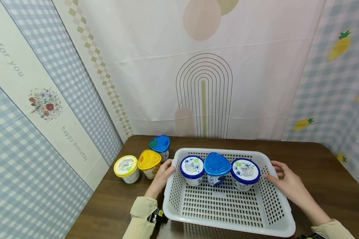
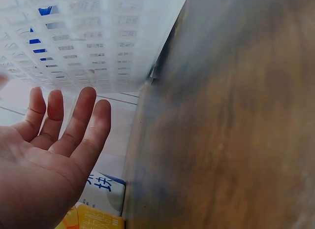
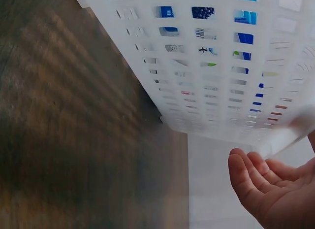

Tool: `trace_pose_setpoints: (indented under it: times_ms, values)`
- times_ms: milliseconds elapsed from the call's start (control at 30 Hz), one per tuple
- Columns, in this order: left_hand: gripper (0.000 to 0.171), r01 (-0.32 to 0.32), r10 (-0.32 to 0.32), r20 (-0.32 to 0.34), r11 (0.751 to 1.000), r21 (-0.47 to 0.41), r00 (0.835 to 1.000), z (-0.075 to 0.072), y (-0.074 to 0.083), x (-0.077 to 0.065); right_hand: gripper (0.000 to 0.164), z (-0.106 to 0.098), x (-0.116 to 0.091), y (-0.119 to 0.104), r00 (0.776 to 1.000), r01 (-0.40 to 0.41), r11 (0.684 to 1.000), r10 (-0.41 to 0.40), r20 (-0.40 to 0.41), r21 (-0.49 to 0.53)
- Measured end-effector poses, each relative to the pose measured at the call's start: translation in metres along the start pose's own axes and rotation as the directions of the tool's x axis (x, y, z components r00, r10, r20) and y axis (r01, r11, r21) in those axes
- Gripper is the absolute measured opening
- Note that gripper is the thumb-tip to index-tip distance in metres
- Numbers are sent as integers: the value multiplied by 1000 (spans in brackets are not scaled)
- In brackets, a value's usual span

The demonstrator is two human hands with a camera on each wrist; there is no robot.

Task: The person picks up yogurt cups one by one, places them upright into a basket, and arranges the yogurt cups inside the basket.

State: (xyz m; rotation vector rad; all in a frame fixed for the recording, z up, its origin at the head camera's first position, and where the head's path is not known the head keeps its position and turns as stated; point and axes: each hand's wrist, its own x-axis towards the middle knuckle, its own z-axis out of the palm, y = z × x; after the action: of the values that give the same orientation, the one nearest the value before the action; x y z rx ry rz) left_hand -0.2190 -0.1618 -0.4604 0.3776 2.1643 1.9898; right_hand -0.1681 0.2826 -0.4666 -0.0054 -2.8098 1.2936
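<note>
A white perforated plastic basket lies between both hands. My left hand is at its left rim, thumb over the edge and fingers outside; in the left wrist view those fingers look loosely bent beside the wall. At the right rim, my right hand has its thumb inside and its bent fingers outside. In the basket a cup with a blue triangular lid stands between two white tubs with round blue-rimmed lids, the left tub and the right tub.
Left of the basket on the brown table stand a yellow-lidded round tub, a cup with a yellow triangular lid and another with a blue triangular lid. A patterned cloth hangs behind the table.
</note>
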Motion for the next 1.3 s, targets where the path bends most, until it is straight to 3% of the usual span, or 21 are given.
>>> trace_pose_setpoints:
  times_ms: [233, 467, 733, 967, 1133, 1300]
  values:
    - [27, 30, -30, -17, 999, -15, 999, -6, -24, 11, 74, 6, -5, 3, 1000, -5, 994, 6, -7, 112]
    - [29, 54, -54, -46, 999, 0, 997, -7, -31, 14, 74, 9, -5, 6, 1000, -21, 979, 23, -5, 204]
    - [32, 83, -80, -33, 991, 104, 996, -11, -22, 6, 76, 13, -5, 7, 996, -88, 943, 87, 17, 322]
    - [42, 102, -94, -50, 974, 201, 994, -13, -10, -6, 77, 14, -5, 9, 994, -106, 925, 104, 24, 365]
    - [44, 97, -84, -53, 942, 321, 995, -17, 1, -13, 77, 14, -5, 9, 993, -113, 920, 111, 26, 376]
    - [36, 88, -51, -93, 885, 457, 994, -21, 11, -20, 76, 14, -5, 10, 993, -117, 916, 116, 27, 385]
